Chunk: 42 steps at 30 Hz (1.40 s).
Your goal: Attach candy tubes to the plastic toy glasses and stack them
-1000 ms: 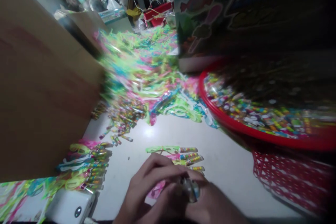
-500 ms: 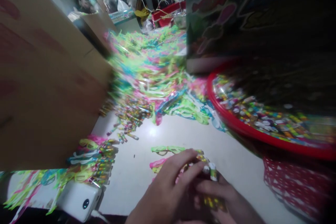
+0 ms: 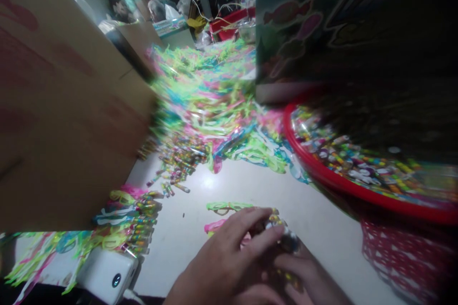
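From the left, we have a brown cardboard box [image 3: 60, 105] on the smooth white surface [image 3: 186, 228], then a glossy white power bank [image 3: 107, 275] beside a row of candy tubes [image 3: 134, 219] lying among neon plastic glasses. Ahead, a tangled heap of thin plastic glasses [image 3: 203, 100] spills into loose tubes [image 3: 179, 162]; we judge that a stray sleeve could slide the heap, and the round tubes could roll.

Our left hand [image 3: 218, 262] curves over a small bundle of candy tubes [image 3: 282, 233], its fingers [image 3: 250, 228] closed on top, while our right hand [image 3: 307, 279] cups it from below, its fingers [image 3: 289, 264] wrapped close. Slick wrappers could slip from a slack grip.

Farther right, a red round tray [image 3: 343, 183] brims with tubes beneath a printed box [image 3: 286, 24]; knocking that box could scatter them.
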Motion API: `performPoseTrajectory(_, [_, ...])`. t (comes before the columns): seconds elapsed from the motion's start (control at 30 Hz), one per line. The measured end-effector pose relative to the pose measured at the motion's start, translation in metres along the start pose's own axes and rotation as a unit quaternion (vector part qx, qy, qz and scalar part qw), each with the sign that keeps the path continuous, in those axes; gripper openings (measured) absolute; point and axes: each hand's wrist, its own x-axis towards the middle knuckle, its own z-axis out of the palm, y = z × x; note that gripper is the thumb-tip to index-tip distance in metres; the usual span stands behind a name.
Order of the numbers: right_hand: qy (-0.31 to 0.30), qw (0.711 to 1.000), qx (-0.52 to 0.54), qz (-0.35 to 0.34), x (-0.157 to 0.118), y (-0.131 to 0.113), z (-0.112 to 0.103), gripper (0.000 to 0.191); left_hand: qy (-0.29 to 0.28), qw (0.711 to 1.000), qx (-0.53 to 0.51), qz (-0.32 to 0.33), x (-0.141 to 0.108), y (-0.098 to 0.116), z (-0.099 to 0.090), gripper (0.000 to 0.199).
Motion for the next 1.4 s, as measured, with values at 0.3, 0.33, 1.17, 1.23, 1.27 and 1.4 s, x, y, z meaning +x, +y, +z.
performPoseTrajectory(0.3, [0.084,0.99,0.103,-0.04,0.044,-0.046,-0.03,0.034,0.219,0.847,0.0,-0.484,0.038,-0.124,-0.035,0.046])
performPoseTrajectory(0.33, [0.08,0.991,0.092,-0.05,0.048,-0.047,-0.033,0.038,0.226,0.841,-0.005,-0.491,0.039,-0.134,-0.033,0.046])
performPoseTrajectory(1.17, [-0.002,0.997,0.066,-0.048,0.042,-0.05,-0.028,0.037,0.379,0.68,-0.491,-0.391,0.03,0.011,0.06,0.03])
performPoseTrajectory(1.23, [-0.001,0.997,0.061,-0.052,0.04,-0.052,-0.027,0.037,0.38,0.704,-0.481,-0.359,0.026,0.012,0.065,0.024])
performPoseTrajectory(1.27, [0.001,0.997,0.062,-0.051,0.039,-0.054,-0.026,0.036,0.383,0.716,-0.471,-0.345,0.024,0.012,0.065,0.02])
performPoseTrajectory(1.4, [0.01,0.997,0.064,-0.036,0.039,-0.056,-0.025,0.037,0.391,0.771,-0.411,-0.29,0.019,0.011,0.059,0.01])
